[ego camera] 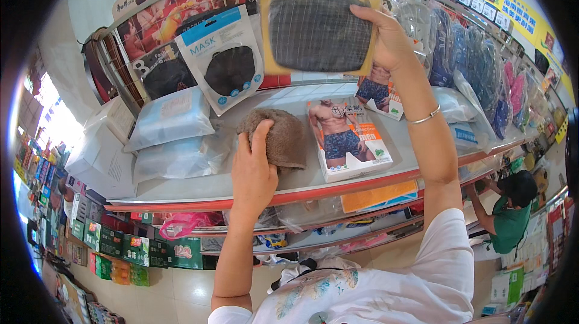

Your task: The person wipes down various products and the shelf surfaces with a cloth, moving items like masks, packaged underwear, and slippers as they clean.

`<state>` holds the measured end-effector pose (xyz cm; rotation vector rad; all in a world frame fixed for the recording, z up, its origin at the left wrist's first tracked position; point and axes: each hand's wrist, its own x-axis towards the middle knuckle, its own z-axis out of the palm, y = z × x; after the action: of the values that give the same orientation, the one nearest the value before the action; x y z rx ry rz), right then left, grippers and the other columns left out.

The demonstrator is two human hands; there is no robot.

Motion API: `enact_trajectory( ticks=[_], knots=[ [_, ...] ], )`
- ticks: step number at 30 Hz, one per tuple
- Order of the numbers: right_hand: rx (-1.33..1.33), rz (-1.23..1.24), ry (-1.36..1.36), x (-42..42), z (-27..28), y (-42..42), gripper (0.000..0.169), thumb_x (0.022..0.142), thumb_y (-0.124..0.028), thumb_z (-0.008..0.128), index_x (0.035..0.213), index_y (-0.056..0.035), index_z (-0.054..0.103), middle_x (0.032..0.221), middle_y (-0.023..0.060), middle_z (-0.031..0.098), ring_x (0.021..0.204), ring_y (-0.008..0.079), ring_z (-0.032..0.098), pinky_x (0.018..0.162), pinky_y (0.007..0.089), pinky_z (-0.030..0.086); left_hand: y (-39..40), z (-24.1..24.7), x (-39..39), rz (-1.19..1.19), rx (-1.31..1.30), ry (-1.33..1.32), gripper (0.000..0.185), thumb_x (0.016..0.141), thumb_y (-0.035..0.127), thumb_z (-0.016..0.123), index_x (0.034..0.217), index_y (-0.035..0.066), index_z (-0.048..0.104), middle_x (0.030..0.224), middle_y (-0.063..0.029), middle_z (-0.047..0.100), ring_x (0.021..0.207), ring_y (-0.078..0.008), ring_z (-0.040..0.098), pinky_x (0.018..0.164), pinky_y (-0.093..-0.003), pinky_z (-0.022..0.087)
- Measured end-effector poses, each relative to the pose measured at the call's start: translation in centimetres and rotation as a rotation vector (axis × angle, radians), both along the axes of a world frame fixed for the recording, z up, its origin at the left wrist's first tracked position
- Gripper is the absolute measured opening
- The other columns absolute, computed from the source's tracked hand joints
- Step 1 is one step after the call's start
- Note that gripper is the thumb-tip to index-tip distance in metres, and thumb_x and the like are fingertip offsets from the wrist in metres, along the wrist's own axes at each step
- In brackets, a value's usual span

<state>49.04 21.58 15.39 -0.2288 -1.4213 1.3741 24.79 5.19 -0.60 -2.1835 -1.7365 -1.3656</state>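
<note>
My left hand [255, 165] grips a bunched brown cloth [282, 138] against the grey top shelf [276, 188]. Raised above the back of that shelf, my right hand [386, 36] holds the right edge of a yellow mask packet [321, 30]; a dark fabric mask shows through its front. To the right of the cloth lies a boxed pair of men's underwear [348, 138]. A second underwear box [380, 91] leans behind it, partly covered by my right forearm. Left of the yellow packet hangs a white and blue mask packet [226, 61] with a black mask.
Stacked clear bags of blue masks [169, 116] and white boxes [104, 161] fill the shelf's left end. Bagged slippers [470, 57] hang at the right. Lower shelves carry an orange packet [380, 195] and a pink plastic bag [190, 224]. A person in green [509, 220] is at the right.
</note>
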Motion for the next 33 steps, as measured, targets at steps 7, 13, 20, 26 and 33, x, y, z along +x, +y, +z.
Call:
enact_trajectory(
  ticks=[7, 13, 20, 26, 33],
  knots=[
    [0.246, -0.333, -0.242, -0.8, -3.7, -7.0, 0.029, 0.093, -0.012, 0.061, 0.118, 0.0019, 0.059, 0.112, 0.0055, 0.064, 0.103, 0.0130, 0.059, 0.092, 0.0283, 0.047, -0.1, -0.8, -3.2, -0.221, 0.240, -1.122, 0.058, 0.089, 0.011, 0.058, 0.141, 0.006, 0.034, 0.142, -0.0133, 0.041, 0.129, -0.0289, 0.045, 0.107, -0.0394, 0.039],
    [0.357, -0.233, -0.289, -3.8, -6.4, -10.8, 0.048, 0.090, -0.012, 0.063, 0.133, 0.0000, 0.046, 0.121, 0.0073, 0.061, 0.112, 0.0144, 0.054, 0.097, 0.0307, 0.044, -1.3, 5.3, 1.2, -0.291, 0.658, -0.765, 0.053, 0.088, 0.027, 0.057, 0.135, 0.008, 0.044, 0.134, -0.0144, 0.049, 0.122, -0.0325, 0.048, 0.107, -0.0448, 0.036],
    [0.724, -0.092, -0.474, -2.2, -8.1, -11.8, 0.050, 0.084, 0.003, 0.062, 0.132, 0.0012, 0.050, 0.121, 0.0107, 0.063, 0.107, 0.0196, 0.060, 0.094, 0.0305, 0.044, 1.4, 10.7, 2.0, -0.130, 0.942, -0.113, 0.041, 0.064, 0.017, 0.075, 0.104, 0.009, 0.069, 0.104, -0.0088, 0.064, 0.106, -0.0273, 0.056, 0.091, -0.0375, 0.044],
    [0.368, -0.023, -0.422, 0.2, -7.1, -12.9, 0.040, 0.091, -0.001, 0.061, 0.130, -0.0002, 0.053, 0.123, 0.0083, 0.062, 0.109, 0.0132, 0.058, 0.092, 0.0279, 0.045, 4.9, 5.5, -6.2, -0.232, 0.437, -0.548, 0.038, 0.081, 0.008, 0.070, 0.116, 0.005, 0.057, 0.113, -0.0081, 0.060, 0.097, -0.0190, 0.059, 0.089, -0.0302, 0.047],
    [0.173, 0.063, -0.528, -3.0, -7.1, -8.4, 0.040, 0.090, -0.008, 0.064, 0.128, 0.0000, 0.051, 0.117, 0.0054, 0.062, 0.107, 0.0113, 0.056, 0.095, 0.0277, 0.044, -0.7, 9.3, -1.5, -0.305, 0.309, -0.251, 0.034, 0.082, 0.006, 0.067, 0.114, 0.004, 0.058, 0.111, -0.0077, 0.059, 0.095, -0.0177, 0.060, 0.083, -0.0279, 0.050]
  ],
)
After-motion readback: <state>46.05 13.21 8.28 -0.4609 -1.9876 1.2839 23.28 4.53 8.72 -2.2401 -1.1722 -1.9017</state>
